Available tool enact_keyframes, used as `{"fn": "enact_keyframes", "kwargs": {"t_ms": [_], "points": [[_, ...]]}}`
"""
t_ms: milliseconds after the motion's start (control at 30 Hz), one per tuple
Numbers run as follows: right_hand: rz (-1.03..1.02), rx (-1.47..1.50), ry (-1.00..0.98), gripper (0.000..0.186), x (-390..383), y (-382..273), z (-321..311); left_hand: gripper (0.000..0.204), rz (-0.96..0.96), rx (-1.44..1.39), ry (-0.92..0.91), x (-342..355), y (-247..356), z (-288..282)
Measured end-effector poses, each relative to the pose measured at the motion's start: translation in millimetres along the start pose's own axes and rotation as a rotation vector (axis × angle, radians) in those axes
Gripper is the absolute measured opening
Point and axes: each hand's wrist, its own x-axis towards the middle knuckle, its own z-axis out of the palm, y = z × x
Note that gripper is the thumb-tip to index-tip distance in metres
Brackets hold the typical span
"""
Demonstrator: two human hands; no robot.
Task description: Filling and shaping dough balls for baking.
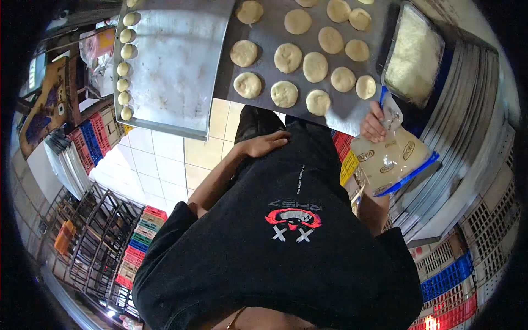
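My right hand (372, 124) grips a clear plastic bag (391, 162) with a blue edge and pale contents, its fingers wrapped round the upper part just right of a dark baking sheet (256, 58). Several flattened rounds of pale dough (315, 66) lie on that sheet. My left hand (267, 142) rests on my dark clothing near my thigh, fingers extended and holding nothing. A metal tray (173, 66) at the upper left carries a line of small dough balls (126, 84) along its left side.
A rectangular pan (413, 56) of pale shredded or powdery material stands at the upper right beside stacked metal trays (456, 126). Plastic crates (142, 242) are piled at lower left near metal racks (96, 231); more crates (446, 275) stand at lower right. Tiled floor (168, 159) shows beneath the trays.
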Motion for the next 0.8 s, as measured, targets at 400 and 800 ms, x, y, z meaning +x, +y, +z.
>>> {"fn": "enact_keyframes", "kwargs": {"t_ms": [400,800], "points": [[0.238,-0.096,0.017,0.039,16,4,18,0.083,-0.390,-0.164,-0.110,95,-8,-4],[0.214,-0.154,0.686,0.042,64,-21,-1,0.066,0.010,-0.264,0.355,-19,104,-37]]}}
